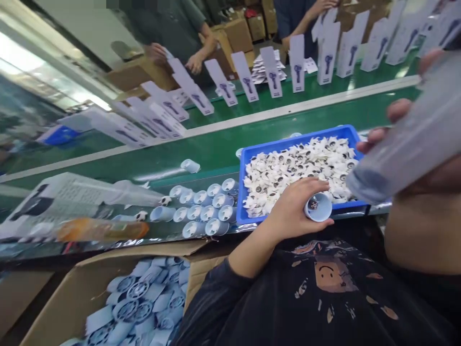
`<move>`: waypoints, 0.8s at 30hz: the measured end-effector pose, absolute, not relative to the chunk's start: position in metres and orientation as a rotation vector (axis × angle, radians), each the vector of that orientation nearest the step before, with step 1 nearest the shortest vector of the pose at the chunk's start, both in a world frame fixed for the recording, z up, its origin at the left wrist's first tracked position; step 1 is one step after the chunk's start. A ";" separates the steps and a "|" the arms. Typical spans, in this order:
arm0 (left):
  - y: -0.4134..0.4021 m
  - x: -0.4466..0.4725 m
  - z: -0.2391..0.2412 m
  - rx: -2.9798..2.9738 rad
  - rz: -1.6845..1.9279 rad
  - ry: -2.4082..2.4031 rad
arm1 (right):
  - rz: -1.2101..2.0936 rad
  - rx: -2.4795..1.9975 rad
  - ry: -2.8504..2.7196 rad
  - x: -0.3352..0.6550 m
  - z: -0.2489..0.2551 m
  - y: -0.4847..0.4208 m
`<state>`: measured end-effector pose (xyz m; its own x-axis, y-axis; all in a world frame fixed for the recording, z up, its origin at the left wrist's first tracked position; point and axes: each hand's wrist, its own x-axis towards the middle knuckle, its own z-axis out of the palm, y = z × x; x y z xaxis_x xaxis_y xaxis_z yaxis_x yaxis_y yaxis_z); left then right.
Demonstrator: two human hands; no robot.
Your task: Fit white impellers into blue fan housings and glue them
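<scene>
My left hand (pixel 293 206) is closed around a light blue plastic cup-shaped housing (pixel 320 207), its opening facing me. A small dark metallic part shows inside it. At the right, my right hand (pixel 430 180) grips a long grey-white cylindrical tool (pixel 410 129), close to the camera and blurred, so its exact kind cannot be made out. The tool's rounded lower end hangs up and right of the housing. Just behind my left hand is a blue tray (pixel 242 192) full of small white bladed parts (pixel 288 168) with dark round centres.
Several light blue housings (pixel 194 212) stand in rows left of the tray. An orange tube-like object (pixel 104 229) lies farther left. Below, a cardboard box (pixel 65 293) holds more housings. White printed cartons (pixel 272 74) line the green conveyor (pixel 216 139); two people stand beyond.
</scene>
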<state>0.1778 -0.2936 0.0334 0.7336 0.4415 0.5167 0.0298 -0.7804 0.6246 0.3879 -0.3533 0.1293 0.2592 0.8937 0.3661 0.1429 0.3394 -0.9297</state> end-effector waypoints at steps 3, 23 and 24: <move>-0.301 0.205 0.041 2.328 0.960 0.347 | 0.746 -0.855 -1.052 0.367 0.134 -0.349; -0.320 0.211 0.052 2.380 0.898 0.565 | 0.742 -1.046 -1.138 0.356 0.140 -0.355; -0.321 0.209 0.053 2.379 0.827 0.567 | 0.727 -1.042 -1.116 0.355 0.139 -0.355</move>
